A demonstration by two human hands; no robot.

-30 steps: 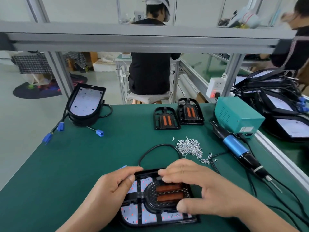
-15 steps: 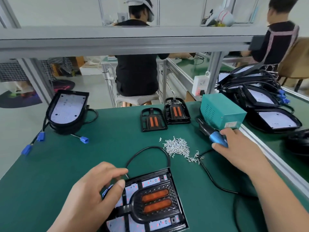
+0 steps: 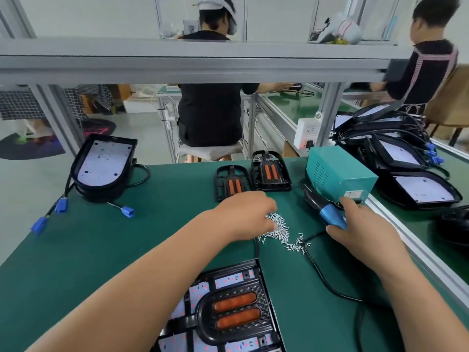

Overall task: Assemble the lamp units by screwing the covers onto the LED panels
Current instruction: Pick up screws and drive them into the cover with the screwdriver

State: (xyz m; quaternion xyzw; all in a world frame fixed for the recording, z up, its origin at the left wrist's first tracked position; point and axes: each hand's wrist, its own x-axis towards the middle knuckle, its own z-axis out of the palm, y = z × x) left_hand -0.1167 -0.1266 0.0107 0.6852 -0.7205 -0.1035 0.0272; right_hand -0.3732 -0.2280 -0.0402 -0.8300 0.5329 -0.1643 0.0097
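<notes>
On the far left of the green table (image 3: 152, 237) stands a stack of LED panels (image 3: 105, 163), with blue connectors (image 3: 61, 205) trailing from its wires. Close to me at the bottom edge, a black cover (image 3: 236, 311) with two orange strips sits on its LED panel (image 3: 228, 279). My left hand (image 3: 247, 214) reaches past it to the pile of screws (image 3: 281, 231), fingers bent down onto them; I cannot tell whether they pinch one. Two spare covers (image 3: 232, 182) lie beyond. My right hand (image 3: 360, 229) wraps round the blue electric screwdriver (image 3: 327, 212), just beside the teal power box (image 3: 340, 174). More panels (image 3: 406, 158) are heaped at far right.
</notes>
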